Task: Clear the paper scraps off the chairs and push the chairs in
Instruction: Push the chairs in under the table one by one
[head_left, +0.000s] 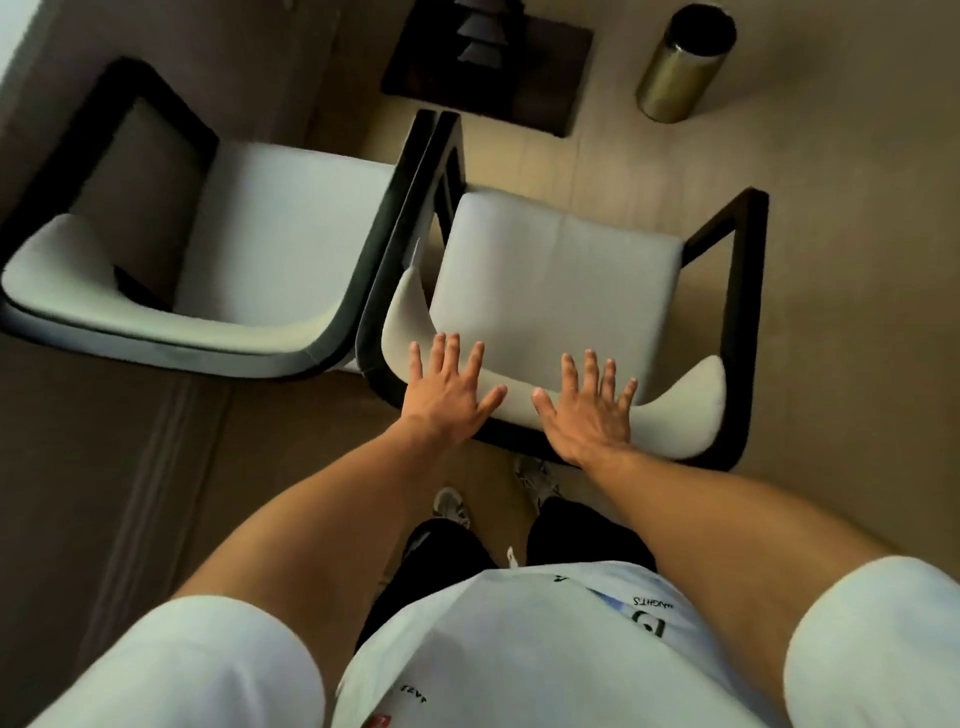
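Observation:
Two armchairs with pale cushions and dark frames stand side by side. The right chair (561, 270) is directly in front of me. Its curved backrest is nearest me, and its seat shows no paper. My left hand (447, 389) and my right hand (587, 405) lie flat with spread fingers on top of that backrest, a little apart. The left chair (280, 218) stands further left, its arm touching the right chair's arm. No paper scraps show on its seat either.
A dark square table base (545, 78) stands on the floor beyond the chairs. A gold cylindrical bin (680, 73) with a dark rim is at the back right. My feet (452, 506) are behind the right chair. Bare floor lies to the right.

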